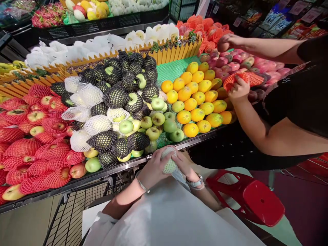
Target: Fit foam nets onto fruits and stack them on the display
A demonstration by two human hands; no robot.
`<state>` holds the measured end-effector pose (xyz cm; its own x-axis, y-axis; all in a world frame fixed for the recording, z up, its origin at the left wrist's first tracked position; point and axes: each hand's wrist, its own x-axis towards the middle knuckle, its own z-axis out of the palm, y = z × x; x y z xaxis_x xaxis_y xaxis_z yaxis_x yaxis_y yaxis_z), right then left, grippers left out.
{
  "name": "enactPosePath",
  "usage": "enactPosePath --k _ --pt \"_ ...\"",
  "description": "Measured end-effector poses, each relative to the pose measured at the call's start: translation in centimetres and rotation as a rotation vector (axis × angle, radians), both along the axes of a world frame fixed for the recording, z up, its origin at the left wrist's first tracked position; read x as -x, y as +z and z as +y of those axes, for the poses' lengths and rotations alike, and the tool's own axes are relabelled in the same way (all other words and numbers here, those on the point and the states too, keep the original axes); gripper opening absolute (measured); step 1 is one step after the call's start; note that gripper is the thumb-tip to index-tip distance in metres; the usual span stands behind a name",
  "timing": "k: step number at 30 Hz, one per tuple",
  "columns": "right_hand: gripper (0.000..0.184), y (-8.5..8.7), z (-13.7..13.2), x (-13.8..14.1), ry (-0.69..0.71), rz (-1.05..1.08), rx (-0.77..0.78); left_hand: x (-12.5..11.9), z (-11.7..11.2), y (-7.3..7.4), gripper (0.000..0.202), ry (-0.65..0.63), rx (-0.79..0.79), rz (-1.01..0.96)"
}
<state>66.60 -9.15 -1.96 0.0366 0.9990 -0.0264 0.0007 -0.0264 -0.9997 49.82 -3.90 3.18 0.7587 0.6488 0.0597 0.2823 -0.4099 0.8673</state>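
Note:
In front of my body, at the front edge of the display, my left hand (155,164) and my right hand (182,164) close around a pale green fruit in a white foam net (169,163). Its kind is hard to make out under the net; it looks like a green apple. Just beyond my hands lie bare green apples (169,125) in a loose heap. Green apples in black foam nets (116,97) are piled behind and to the left, with some white-netted fruit (94,125) among them.
Red-netted apples (52,150) fill the left side. Rows of oranges (197,97) lie right of the green apples. A co-worker's hand (238,89) holds a red foam net at the right. A red stool (263,201) stands below, and a wire cart (77,208) sits at lower left.

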Motion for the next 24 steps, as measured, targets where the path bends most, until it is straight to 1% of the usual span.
enactPosePath --k 2,4,6,8,10,11,13,15,17,18,19,20,22,24 --pt "0.037 -0.6 0.6 -0.1 -0.136 -0.039 0.035 -1.1 0.8 -1.6 0.067 0.030 -0.032 -0.024" --pt "0.032 -0.9 1.2 -0.3 -0.229 -0.075 0.040 -2.2 2.0 -3.3 0.062 0.073 -0.065 -0.019" --pt "0.030 -1.1 1.8 -0.8 -0.309 -0.149 -0.025 -3.2 3.5 -4.7 0.057 0.107 -0.109 -0.032" --pt "0.029 -0.9 2.5 -1.7 -0.406 -0.280 -0.140 -3.8 4.6 -5.5 0.055 0.101 -0.150 -0.063" --pt "0.029 -0.7 3.7 -3.1 -0.454 -0.427 -0.244 -3.8 5.1 -6.0 0.055 0.079 -0.166 -0.073" --pt "0.031 -0.7 4.5 -3.9 -0.434 -0.487 -0.271 -3.8 5.2 -6.1 0.055 0.074 -0.162 -0.064" --pt "0.039 -0.8 6.6 -5.5 -0.304 -0.549 -0.261 -3.7 5.0 -6.3 0.055 0.083 -0.141 -0.033" --pt "0.053 -1.2 8.9 -6.6 -0.153 -0.566 -0.216 -3.7 4.8 -6.6 0.054 0.094 -0.135 0.011" --pt "0.059 -1.7 10.6 -7.2 -0.082 -0.583 -0.194 -3.9 5.1 -6.8 0.051 0.116 -0.158 0.051" --pt "0.060 -1.9 11.1 -7.3 -0.082 -0.586 -0.194 -4.0 5.4 -6.9 0.048 0.135 -0.173 0.064" --pt "0.059 -2.0 11.4 -7.3 -0.106 -0.583 -0.193 -4.1 5.8 -7.0 0.045 0.162 -0.182 0.070" --pt "0.058 -2.1 11.5 -7.4 -0.160 -0.571 -0.191 -4.1 6.3 -7.0 0.043 0.195 -0.180 0.068" --pt "0.059 -2.1 11.2 -7.6 -0.326 -0.530 -0.180 -4.2 7.2 -7.0 0.039 0.255 -0.161 0.043" --pt "0.061 -2.1 10.7 -8.0 -0.479 -0.501 -0.168 -4.4 7.7 -7.1 0.036 0.256 -0.161 0.020"
